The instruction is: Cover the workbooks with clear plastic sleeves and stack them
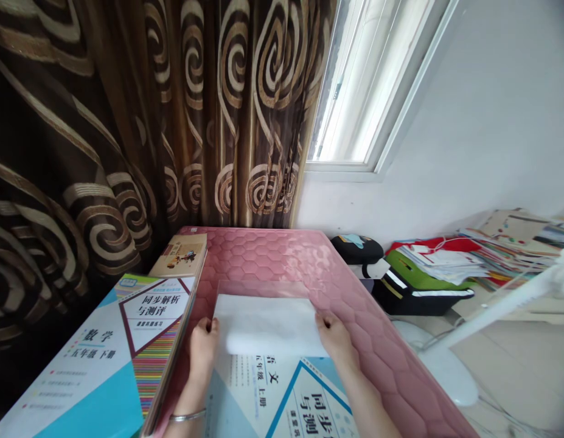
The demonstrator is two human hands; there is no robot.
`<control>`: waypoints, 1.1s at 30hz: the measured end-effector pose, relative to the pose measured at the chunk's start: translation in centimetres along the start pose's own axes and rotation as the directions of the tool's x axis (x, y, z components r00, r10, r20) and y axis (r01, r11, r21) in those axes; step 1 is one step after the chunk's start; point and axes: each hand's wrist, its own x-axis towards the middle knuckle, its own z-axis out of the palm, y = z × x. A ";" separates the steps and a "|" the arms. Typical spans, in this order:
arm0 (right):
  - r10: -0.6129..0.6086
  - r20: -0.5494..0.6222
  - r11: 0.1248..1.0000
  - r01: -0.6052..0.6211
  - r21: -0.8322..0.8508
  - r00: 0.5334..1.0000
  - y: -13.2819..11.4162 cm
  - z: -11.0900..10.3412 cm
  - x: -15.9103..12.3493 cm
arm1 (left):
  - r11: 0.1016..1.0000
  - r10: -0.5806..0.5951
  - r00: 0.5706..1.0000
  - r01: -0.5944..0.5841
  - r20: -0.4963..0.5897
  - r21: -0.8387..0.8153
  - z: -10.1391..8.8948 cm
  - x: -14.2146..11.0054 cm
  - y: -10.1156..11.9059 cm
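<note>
A white sheet (269,325) spans the space between my hands, its near edge curving over the top of a blue-and-white workbook (282,395). My left hand (203,347), with a silver bangle at the wrist, pinches the sheet's left edge. On the opposite edge, my right hand (335,336) grips it between thumb and curled fingers. Beyond the sheet, a strip of clear film (263,287) lies on the pink padded tabletop (254,252). The workbook's cover print runs sideways, and its lower part leaves the view.
Left of my hands is a stack topped by a math workbook (94,359), with a tan book (181,255) behind it. A patterned curtain (236,115) hangs at the back. To the right are a black case (357,248), a green-and-black box (414,286) and a white lamp arm (501,304).
</note>
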 end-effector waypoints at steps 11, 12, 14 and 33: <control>0.033 0.031 0.999 -0.032 -0.020 0.999 -0.9 -0.4 -0.2 | 1.000 0.012 1.000 -0.012 -0.022 0.002 0.1 0.0 0.3; 0.033 0.020 0.999 -0.032 -0.024 0.999 -0.9 -0.4 -0.3 | 1.000 0.008 1.000 -0.008 -0.018 0.003 0.1 0.0 0.3; 0.027 -0.002 1.000 -0.027 0.013 1.000 -0.7 -0.3 -0.3 | 1.000 0.009 1.000 -0.009 -0.014 0.019 0.2 -0.1 0.3; -0.032 -0.025 0.978 0.037 0.205 0.999 1.5 0.0 0.2 | 0.992 -0.038 0.999 0.038 -0.002 0.121 0.6 -0.1 0.4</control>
